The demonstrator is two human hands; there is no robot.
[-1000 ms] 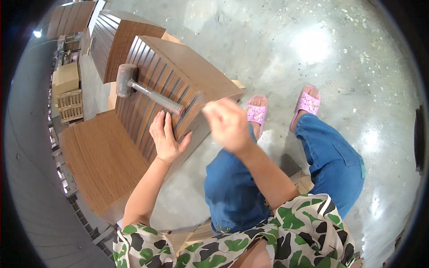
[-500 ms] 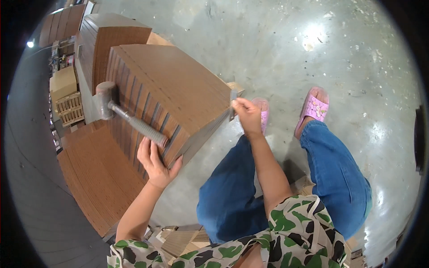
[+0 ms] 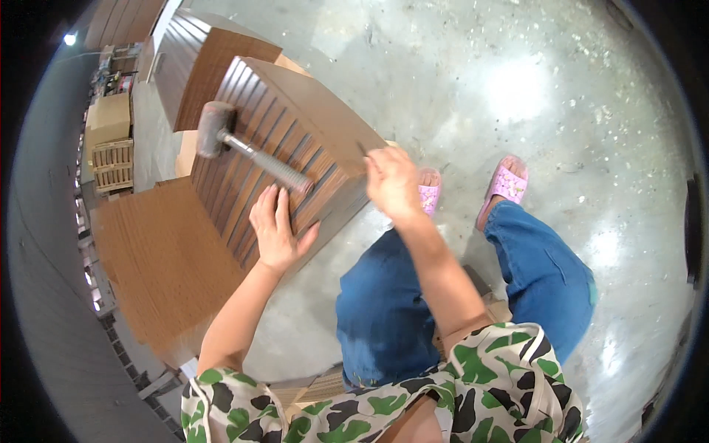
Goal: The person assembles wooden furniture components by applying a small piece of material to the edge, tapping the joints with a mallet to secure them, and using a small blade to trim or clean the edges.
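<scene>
A stack of brown panels [image 3: 317, 103] stands in front of me, its ridged edges facing up. Across those edges lies a mallet [image 3: 216, 131] with a worn grey-brown head and a ribbed grip. My left hand [image 3: 275, 230] rests open on the panel edges just below the grip, fingers stretched and thumb apart, not holding the mallet. At the stack's near right corner, my right hand [image 3: 394, 184] is closed in a pinch. A thin dark tip pokes out at its fingertips; most of the small flat piece is hidden by the fingers.
Another brown stack [image 3: 159, 258] sits at the left, and a further one [image 3: 221, 66] stands behind. Pallets [image 3: 112, 164] and a carton [image 3: 109, 118] are at the far left. My feet in pink slippers [image 3: 509, 181] are on the glossy grey floor [image 3: 591, 125].
My right hand has turned and shifted left along the stack's corner with the small flat piece. The view has swung, so the stack and mallet appear further right. My left hand stays on the panel edges.
</scene>
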